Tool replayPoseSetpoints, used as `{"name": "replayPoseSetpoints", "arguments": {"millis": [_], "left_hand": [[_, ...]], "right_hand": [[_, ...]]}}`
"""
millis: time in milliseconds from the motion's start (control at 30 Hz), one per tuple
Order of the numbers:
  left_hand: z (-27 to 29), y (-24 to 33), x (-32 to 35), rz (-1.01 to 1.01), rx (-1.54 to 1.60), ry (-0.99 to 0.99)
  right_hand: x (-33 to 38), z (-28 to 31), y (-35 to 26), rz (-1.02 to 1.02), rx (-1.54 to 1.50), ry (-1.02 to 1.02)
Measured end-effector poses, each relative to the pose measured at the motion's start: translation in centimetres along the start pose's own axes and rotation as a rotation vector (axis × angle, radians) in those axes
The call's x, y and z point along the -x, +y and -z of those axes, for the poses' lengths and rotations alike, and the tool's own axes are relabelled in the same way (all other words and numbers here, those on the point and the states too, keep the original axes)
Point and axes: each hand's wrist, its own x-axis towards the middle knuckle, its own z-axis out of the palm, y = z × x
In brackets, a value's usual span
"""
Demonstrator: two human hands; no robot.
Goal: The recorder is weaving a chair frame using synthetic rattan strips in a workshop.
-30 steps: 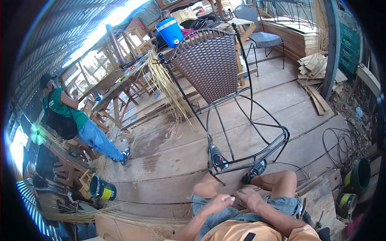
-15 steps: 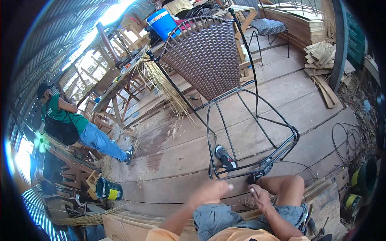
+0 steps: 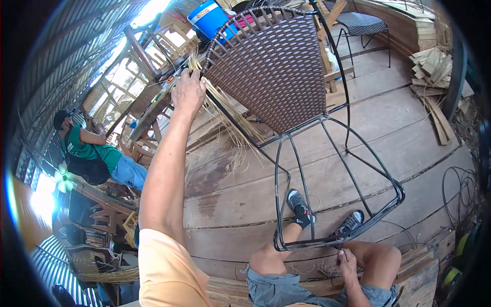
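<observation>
In front of me stands a chair with a bare black metal frame (image 3: 365,202) and a backrest (image 3: 273,66) woven in brown strips. The seat is only bars, with no weave on it. My left hand (image 3: 188,94) reaches far forward, its fingers closed over the upper left corner of the chair frame. Low by my right knee, my right hand (image 3: 348,263) is closed with its fingers curled together; anything in it is too small to make out. My feet rest on the floor beneath the seat bars.
Pale loose strands (image 3: 230,120) hang behind the chair's left post. A person in a green shirt (image 3: 97,153) stands at the left by a wooden workbench (image 3: 148,115). A blue bucket (image 3: 209,19), a second chair (image 3: 362,24) and stacked wood offcuts (image 3: 432,69) lie beyond. Cable coils (image 3: 458,189) sit right.
My left hand has gone from above my lap up to the chair's upper left corner. My right hand stays near my knee, and the chair appears further right in view.
</observation>
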Motion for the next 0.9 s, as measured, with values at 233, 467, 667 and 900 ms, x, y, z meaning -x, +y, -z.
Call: {"name": "replayPoseSetpoints", "arguments": {"millis": [233,467,667,900], "left_hand": [[-3.3,-0.4,-2.2,-0.055,0.118,-0.015],[-3.7,-1.5,-2.2,-0.058,0.102,-0.064],[-4.2,-1.7,-2.5,-0.095,0.103,0.020],[-3.4,-1.7,-3.1,0.004,0.065,-0.032]], "right_hand": [[-1.7,1.5,11.3,-0.030,0.382,0.022],[-1.6,0.1,11.3,0.298,0.420,0.126],[-1.0,0.3,8.5,0.004,0.282,-0.016],[-0.2,-0.8,1.2,-0.247,-0.009,-0.099]]}}
